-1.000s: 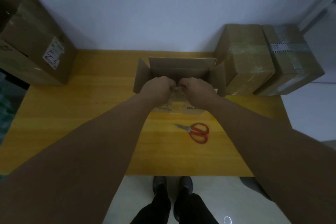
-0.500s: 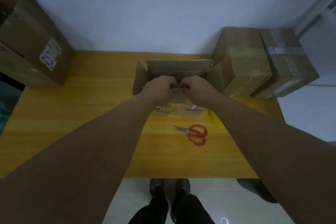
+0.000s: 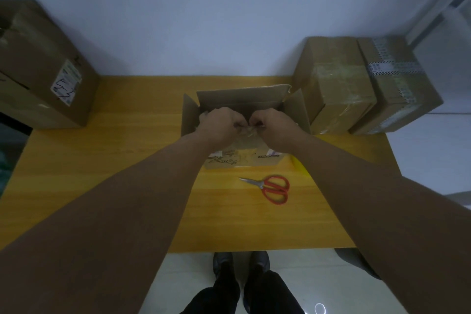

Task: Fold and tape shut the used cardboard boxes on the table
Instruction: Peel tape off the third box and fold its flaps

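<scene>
Fingers (image 3: 239, 123) of left hand (image 3: 221, 124) and right hand (image 3: 274, 127) curled — pinching clear strip (image 3: 249, 131) above box (image 3: 242, 97)

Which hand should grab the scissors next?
Probably the right hand: the scissors lie beside its forearm, red handles toward that side; the left hand would have to cross over. Both pinch a clear strip.

Plain room, probably a packing or mailing corner of an office; the light is dim, so hard to be sure. Bare pale wall (image 3: 204, 20), yellow wooden table (image 3: 127, 160) set against it, pale tiled floor (image 3: 183, 275). Taped cardboard boxes (image 3: 336, 84) at right. Larger box (image 3: 38, 99) with shipping label (image 3: 66, 82) at left. Open box (image 3: 239, 97) mid-table. Red-handled scissors (image 3: 274, 187) nearby.
</scene>
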